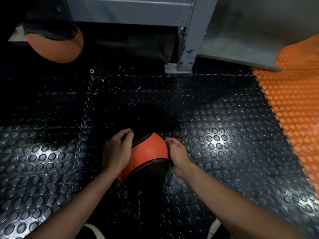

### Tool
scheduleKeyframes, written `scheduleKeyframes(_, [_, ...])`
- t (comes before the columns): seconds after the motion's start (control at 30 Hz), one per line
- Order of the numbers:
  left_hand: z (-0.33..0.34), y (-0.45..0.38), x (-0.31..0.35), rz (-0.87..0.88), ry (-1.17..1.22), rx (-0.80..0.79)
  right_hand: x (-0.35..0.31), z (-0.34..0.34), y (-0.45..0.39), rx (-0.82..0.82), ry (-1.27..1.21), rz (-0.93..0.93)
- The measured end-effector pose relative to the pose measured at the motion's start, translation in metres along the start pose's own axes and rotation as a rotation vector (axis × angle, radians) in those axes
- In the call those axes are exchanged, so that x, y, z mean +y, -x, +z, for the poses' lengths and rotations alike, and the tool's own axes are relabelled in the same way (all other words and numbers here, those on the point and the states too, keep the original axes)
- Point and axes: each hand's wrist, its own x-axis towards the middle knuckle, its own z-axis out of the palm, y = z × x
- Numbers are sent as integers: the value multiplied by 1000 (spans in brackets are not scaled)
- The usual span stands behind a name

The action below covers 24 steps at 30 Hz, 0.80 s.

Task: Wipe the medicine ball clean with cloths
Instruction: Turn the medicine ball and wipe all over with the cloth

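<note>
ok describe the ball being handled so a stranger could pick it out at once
Start at the grey metal rack leg bolted to the dark studded floor and come straight toward the camera. The medicine ball sits there between the left hand and right hand. Unlike the other orange ball far left, it has hands on both sides.

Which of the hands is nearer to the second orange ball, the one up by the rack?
Left. The left hand rests on the left side of the medicine ball, on the same side as the second ball far ahead. The right hand holds the opposite side, farther away.
</note>
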Motion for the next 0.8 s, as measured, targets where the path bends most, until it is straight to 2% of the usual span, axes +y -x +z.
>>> scheduleKeyframes(0.03, [-1, 0, 0, 5, -4, -3, -1, 1, 0, 5, -30, -25])
scheduleKeyframes(0.1, [-3, -1, -2, 5, -5, -9, 4, 6, 4, 51, -46, -189])
scheduleKeyframes(0.17, [-6, -2, -4, 8, 6, -18, 8, 10, 10, 90, 58, -332])
scheduleKeyframes(0.2, [-7, -2, -6, 8, 11, -24, 13, 9, 9, 105, 101, -336])
scheduleKeyframes(0.37, [-2, 4, -5, 73, -7, -35, 8, 1, -4, 43, 51, 23])
scheduleKeyframes(0.47, [1, 4, -3, 139, -68, -48, 1, 2, -10, 56, -2, -111])
scheduleKeyframes(0.57, [1, 6, -2, 216, -110, -79, 1, 4, -4, 71, 99, -198])
scheduleKeyframes(0.73, [2, 6, 5, 267, -133, -106, 9, -10, -12, 38, 100, 38])
scheduleKeyframes(0.8, [6, 8, 8, 248, -108, -58, 7, -13, -16, 31, 77, 49])
